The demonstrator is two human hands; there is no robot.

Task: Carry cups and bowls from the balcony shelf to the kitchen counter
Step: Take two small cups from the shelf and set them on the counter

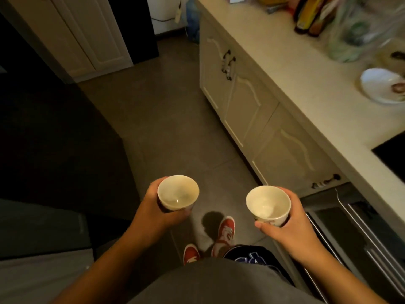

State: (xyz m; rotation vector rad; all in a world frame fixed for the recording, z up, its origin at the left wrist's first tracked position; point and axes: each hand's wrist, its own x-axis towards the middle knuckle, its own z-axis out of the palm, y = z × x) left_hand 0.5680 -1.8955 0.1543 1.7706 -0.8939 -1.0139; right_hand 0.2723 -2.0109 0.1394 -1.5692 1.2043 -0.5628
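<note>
My left hand (153, 209) grips a small white cup (178, 192) with a dark pattern on its outside, held upright over the floor. My right hand (291, 224) holds a second white cup (267, 205), also upright and empty inside. Both cups hang at waist height in front of me, about a hand's width apart. The pale kitchen counter (295, 69) runs along the right side, well above and beyond my right hand.
On the counter sit a white bowl (381, 86), dark bottles (306, 16), a plastic bag (359, 29) and a black hob (392, 154). Cream cabinet doors (241, 99) line the right; an oven front (355, 233) is lower right. Grey tiled floor (166, 119) stretches ahead; dark furniture (48, 132) stands left.
</note>
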